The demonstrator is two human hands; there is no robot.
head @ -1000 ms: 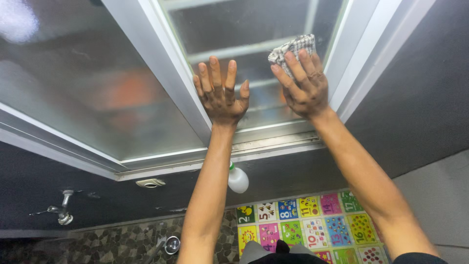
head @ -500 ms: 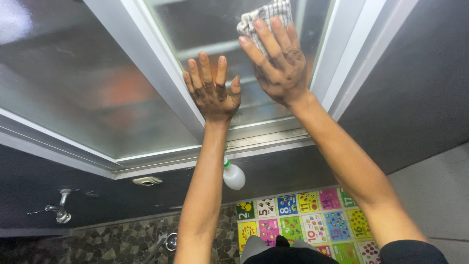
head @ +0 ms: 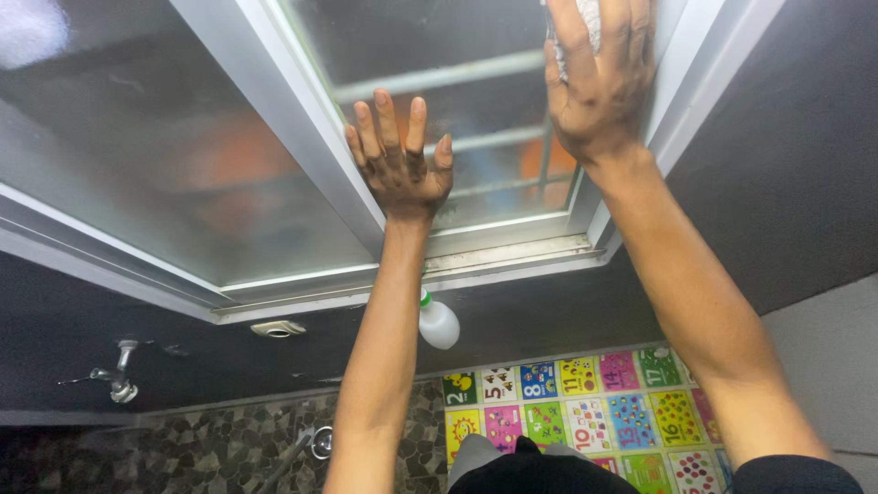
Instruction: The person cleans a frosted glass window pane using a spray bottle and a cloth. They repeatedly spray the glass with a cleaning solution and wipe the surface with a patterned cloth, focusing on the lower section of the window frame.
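Right hand [head: 599, 82] presses a checked cloth [head: 585, 23] flat on the frosted window pane [head: 439, 110], fingers spread over it, cloth above them at the frame top. Left hand [head: 400, 160] lies open, empty, beside the window frame [head: 302, 119], lower.

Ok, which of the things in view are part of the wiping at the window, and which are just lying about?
In use:
right hand
cloth pressed under it on the frosted pane
left hand flat against the window frame

Lying about:
white bottle with green cap
colourful number mat
wall tap
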